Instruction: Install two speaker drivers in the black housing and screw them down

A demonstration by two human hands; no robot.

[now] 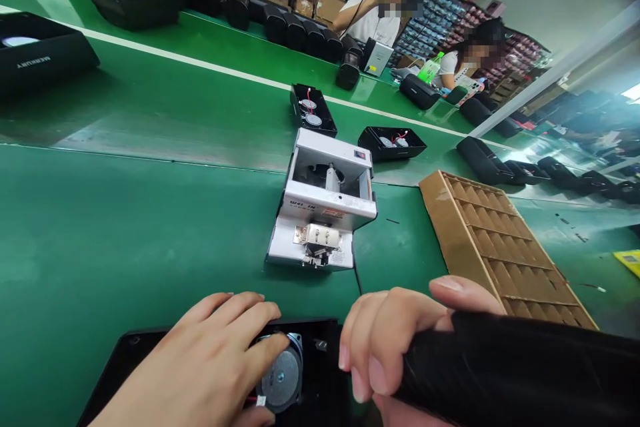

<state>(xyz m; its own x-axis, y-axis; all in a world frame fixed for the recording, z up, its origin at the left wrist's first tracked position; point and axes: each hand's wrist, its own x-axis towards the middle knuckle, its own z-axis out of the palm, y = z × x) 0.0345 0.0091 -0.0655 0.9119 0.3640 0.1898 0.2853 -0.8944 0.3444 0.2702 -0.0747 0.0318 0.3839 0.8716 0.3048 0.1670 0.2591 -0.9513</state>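
Observation:
My left hand [210,347] lies over a black speaker housing [145,340] at the bottom of the view, its fingers stretched out and thumb apart. The forefinger touches the rim of a round metal-backed speaker [281,377] set in the housing; a small white connector [261,401] shows beside the thumb. My right hand [395,340] is wrapped round a thick black cylindrical tool [525,367] that looks like an electric screwdriver, just right of the speaker. Its working end is hidden by the fingers. Beyond both hands stands a grey screw feeder [325,207].
A cardboard tray with dividers [505,240] lies at right. Open black housings with speakers [315,110] [393,142] sit behind the feeder. A black MERKURY housing [45,53] is at far left. Two people [370,10] [455,67] sit across the green bench.

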